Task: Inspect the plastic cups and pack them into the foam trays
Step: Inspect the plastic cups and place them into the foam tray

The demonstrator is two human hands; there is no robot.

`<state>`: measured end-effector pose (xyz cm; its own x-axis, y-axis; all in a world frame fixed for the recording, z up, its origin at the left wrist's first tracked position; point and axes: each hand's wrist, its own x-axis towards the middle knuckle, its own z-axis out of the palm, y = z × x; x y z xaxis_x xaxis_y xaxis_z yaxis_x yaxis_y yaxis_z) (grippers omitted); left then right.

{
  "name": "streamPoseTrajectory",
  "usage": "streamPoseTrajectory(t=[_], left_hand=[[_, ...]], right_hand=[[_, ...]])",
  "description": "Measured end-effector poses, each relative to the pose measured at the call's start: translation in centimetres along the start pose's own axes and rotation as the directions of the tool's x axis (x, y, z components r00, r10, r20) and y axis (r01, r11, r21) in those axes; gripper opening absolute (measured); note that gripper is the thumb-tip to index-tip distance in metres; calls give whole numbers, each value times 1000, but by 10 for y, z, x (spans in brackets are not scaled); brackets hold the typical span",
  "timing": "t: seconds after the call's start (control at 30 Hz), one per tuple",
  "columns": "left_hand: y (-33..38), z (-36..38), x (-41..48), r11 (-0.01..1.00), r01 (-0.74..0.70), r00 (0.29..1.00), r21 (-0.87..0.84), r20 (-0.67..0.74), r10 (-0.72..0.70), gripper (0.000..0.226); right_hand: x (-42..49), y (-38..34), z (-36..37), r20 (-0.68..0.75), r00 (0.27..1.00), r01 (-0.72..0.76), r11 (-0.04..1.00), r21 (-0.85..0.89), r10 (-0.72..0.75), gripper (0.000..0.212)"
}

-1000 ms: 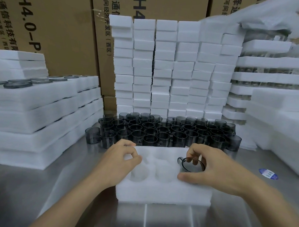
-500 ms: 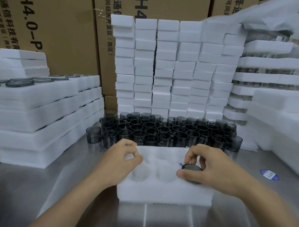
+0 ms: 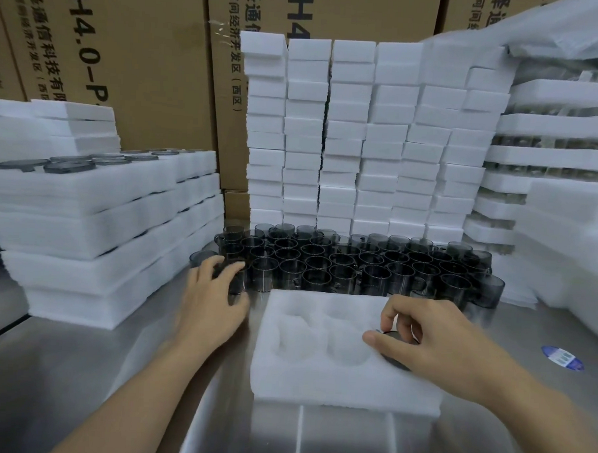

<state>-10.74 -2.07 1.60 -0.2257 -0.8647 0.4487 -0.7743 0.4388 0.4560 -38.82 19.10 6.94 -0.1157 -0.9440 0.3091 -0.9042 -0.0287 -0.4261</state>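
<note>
A white foam tray [image 3: 321, 381] with round pockets lies on the steel table in front of me. In its right pocket sits a dark smoky plastic cup [image 3: 392, 362], mostly sunk in, with my right hand [image 3: 433, 338] curled over its rim, thumb and fingers on it. Behind the tray stands a block of several dark cups [image 3: 354, 263] in rows. My left hand [image 3: 212, 298] has reached to the block's left end, fingers spread and blurred over a front cup [image 3: 237, 282]; whether it grips is unclear.
Stacks of filled foam trays [image 3: 96, 217] rise on the left, cut foam blocks [image 3: 370, 137] stand at the back, more foam trays [image 3: 560, 176] on the right. Cardboard boxes [image 3: 126, 64] form the back wall. A blue sticker [image 3: 562, 357] lies on the table at right.
My left hand left the tray's left corner and moved up-left to the cups. My right hand pushed the cup deeper into the right pocket.
</note>
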Motion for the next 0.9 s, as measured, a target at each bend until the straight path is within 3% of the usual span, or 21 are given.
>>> streamPoseTrajectory(t=[0.1, 0.23, 0.43, 0.6, 0.67, 0.73, 0.83, 0.9], left_hand=[[-3, 2, 0, 998, 33, 999, 50, -12, -33, 45], [-2, 7, 4, 996, 74, 996, -50, -40, -76, 26], [3, 5, 2, 974, 127, 988, -186, -65, -141, 37], [37, -15, -7, 943, -46, 972, -330, -234, -34, 67], [56, -24, -16, 883, -176, 960, -434, -275, 56, 71], [73, -32, -29, 803, -372, 918, -466, -312, 244, 68], [91, -34, -46, 698, -656, 753, -285, -313, 580, 63], [95, -30, -51, 648, -726, 687, -229, -284, 669, 57]], right_hand=[[0, 0, 0, -1, 1000, 0, 1000, -27, 0, 52], [0, -2, 1, -2, 1000, 0, 1000, -21, 0, 50], [-1, -8, 0, -36, 999, -15, 998, -69, 13, 43], [-1, -19, 4, -165, 983, 62, 991, -121, -82, 30], [-3, -22, 6, -208, 969, 113, 987, -110, -134, 27], [-4, -24, 9, -225, 955, 179, 981, -78, -192, 40], [-5, -26, 13, -189, 948, 255, 966, -32, -256, 72], [-5, -26, 14, -184, 942, 281, 959, -26, -281, 76]])
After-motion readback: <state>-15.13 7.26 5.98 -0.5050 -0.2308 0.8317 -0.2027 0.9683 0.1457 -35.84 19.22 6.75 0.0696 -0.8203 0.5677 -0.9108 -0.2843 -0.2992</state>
